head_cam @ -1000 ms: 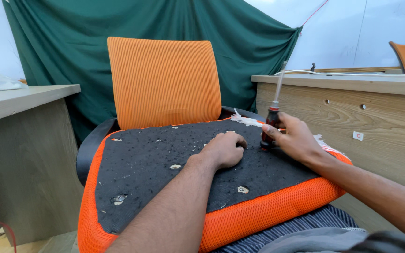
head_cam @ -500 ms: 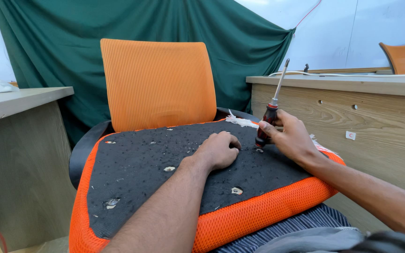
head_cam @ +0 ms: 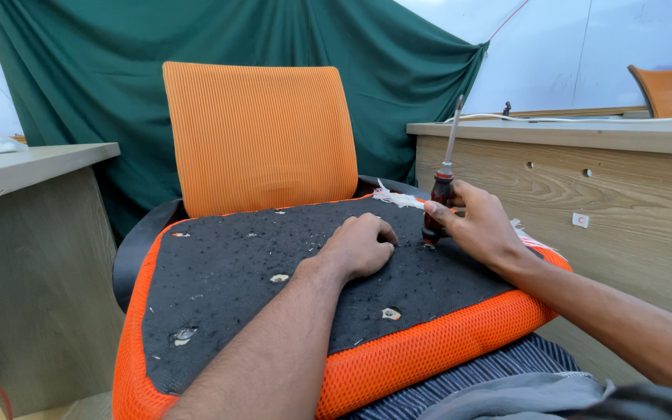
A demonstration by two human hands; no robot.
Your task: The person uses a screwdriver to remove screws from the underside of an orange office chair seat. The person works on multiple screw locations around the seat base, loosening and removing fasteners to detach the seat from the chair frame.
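An orange seat cushion (head_cam: 421,354) lies upside down on my lap, its black underside (head_cam: 227,272) facing up with small white marks and holes. My left hand (head_cam: 359,245) rests on that black surface as a loose fist, holding nothing. My right hand (head_cam: 476,225) grips a screwdriver (head_cam: 441,190) by its dark red-and-black handle. The metal shaft points up and the handle's end rests on the cushion near its far right edge. A scrap of white frayed fabric (head_cam: 398,198) lies just behind the two hands.
An orange mesh chair back (head_cam: 262,136) stands behind the cushion, with a black armrest (head_cam: 138,245) at left. A wooden desk (head_cam: 585,179) is close on the right, a grey desk (head_cam: 33,233) on the left, a green curtain (head_cam: 87,85) behind.
My right hand has stood the screwdriver more upright and shifted it slightly. The view moved a little. My left hand stays on the cushion.
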